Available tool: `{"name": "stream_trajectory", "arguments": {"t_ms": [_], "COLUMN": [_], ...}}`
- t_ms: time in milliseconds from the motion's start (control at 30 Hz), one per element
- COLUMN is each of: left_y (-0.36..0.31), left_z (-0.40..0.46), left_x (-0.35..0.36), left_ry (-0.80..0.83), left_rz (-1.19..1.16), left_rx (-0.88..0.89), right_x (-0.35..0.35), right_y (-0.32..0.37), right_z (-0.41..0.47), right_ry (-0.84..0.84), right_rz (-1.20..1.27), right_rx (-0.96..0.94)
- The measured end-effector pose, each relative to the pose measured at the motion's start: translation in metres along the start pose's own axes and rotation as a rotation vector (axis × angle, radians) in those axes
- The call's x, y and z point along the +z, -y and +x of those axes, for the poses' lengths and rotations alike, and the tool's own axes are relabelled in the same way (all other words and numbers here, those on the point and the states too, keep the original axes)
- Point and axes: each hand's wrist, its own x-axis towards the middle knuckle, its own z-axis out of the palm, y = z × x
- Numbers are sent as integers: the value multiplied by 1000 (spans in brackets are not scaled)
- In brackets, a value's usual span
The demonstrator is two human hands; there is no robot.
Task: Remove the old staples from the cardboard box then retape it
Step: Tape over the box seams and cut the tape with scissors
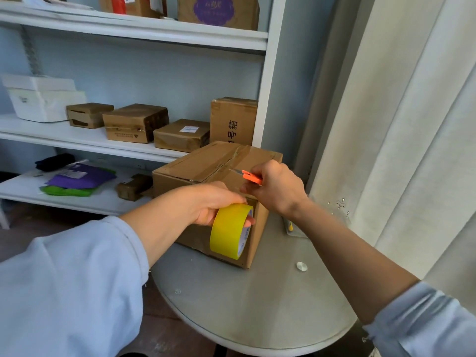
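A brown cardboard box (201, 163) stands on a round grey table (257, 305), its top flaps closed under clear tape. My left hand (213, 202) grips a yellow tape roll (229, 230) against the box's near side, fingers through the core. My right hand (275, 186) holds an orange-handled cutter (251, 177) over the box's top right edge, its metal blade tip touching the taped top.
A white shelf unit (128, 148) behind the table holds several small cardboard boxes, a white foam box (41, 99) and purple and green bags (79, 180). A white curtain (399, 150) hangs at the right. A small flat item (292, 229) lies on the table behind my right wrist.
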Motion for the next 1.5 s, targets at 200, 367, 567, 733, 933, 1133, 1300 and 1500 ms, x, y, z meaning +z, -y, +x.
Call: {"name": "stream_trajectory", "arguments": {"t_ms": [200, 367, 567, 733, 933, 1133, 1300, 1500], "left_y": [8, 1, 2, 16, 8, 8, 6, 2], "left_z": [-7, -1, -11, 1, 0, -6, -1, 13], "left_x": [-3, -2, -12, -1, 9, 3, 0, -5], "left_ry": [-13, -54, 39, -111, -245, -203, -290, -277], "left_rz": [-31, -69, -120, -63, 10, -128, -53, -32], "left_rx": [-4, 50, -30, -9, 100, 71, 101, 51], "right_x": [-12, -17, -22, -11, -21, -20, -11, -8], "right_y": [1, -3, -17, -4, 7, -15, -24, -29], "right_z": [1, 11, 15, 12, 11, 24, 30, 35], "right_ry": [22, -22, 7, 53, -18, 138, 183, 209], "right_rz": [13, 119, 420, 138, -40, 339, 473, 517], "right_rx": [-29, 46, 129, 58, -16, 154, 258, 288]}}
